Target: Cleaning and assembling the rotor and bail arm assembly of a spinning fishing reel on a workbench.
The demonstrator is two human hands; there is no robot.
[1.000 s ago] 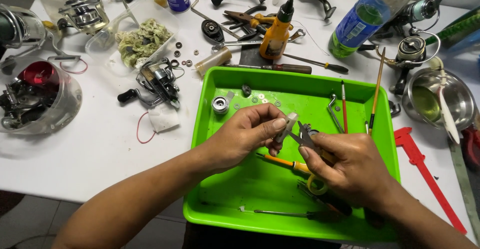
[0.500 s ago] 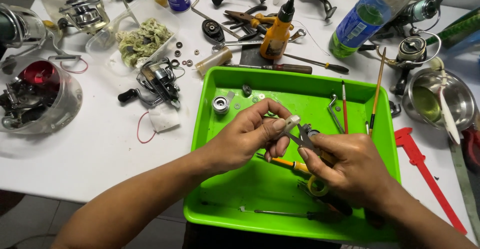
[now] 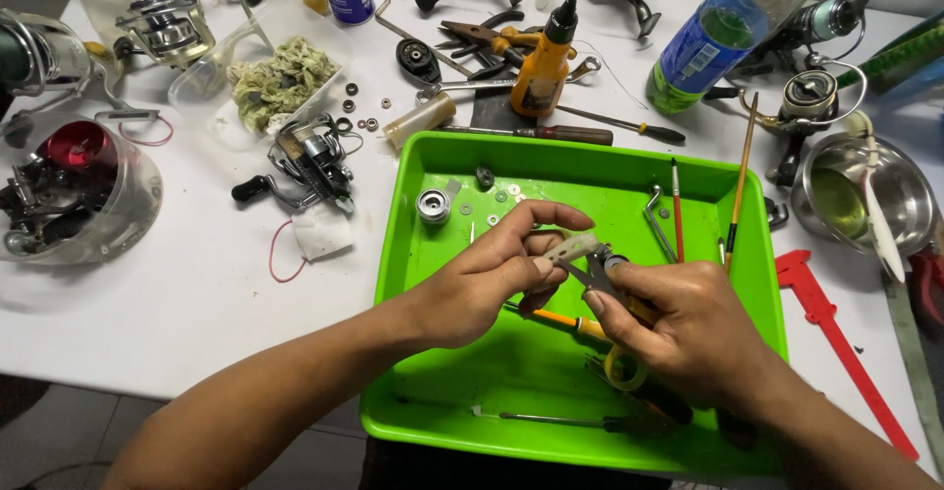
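Note:
Over the green tray (image 3: pixel 551 161), my left hand (image 3: pixel 492 274) pinches a small beige handle knob (image 3: pixel 568 248) between thumb and fingers. My right hand (image 3: pixel 678 328) grips a pair of pliers with yellow handles (image 3: pixel 621 364), and their dark jaws (image 3: pixel 597 270) meet the knob's metal end. A small silver spool (image 3: pixel 433 205), several washers (image 3: pixel 506 195) and a bent metal arm (image 3: pixel 657 217) lie in the tray's far half. Two screwdrivers (image 3: pixel 556 418) lie on the tray floor under my hands.
Fishing reels (image 3: pixel 305 161) and loose parts cover the white table. An orange oil bottle (image 3: pixel 543 62), a green drink bottle (image 3: pixel 713 43), a steel bowl with a spoon (image 3: pixel 865 205), a red caliper (image 3: pixel 836 338) and a clear bowl of parts (image 3: pixel 69 190) surround the tray.
My hands stayed together over the tray; the left fingers shifted their pinch on the knob and turned it slightly against the pliers.

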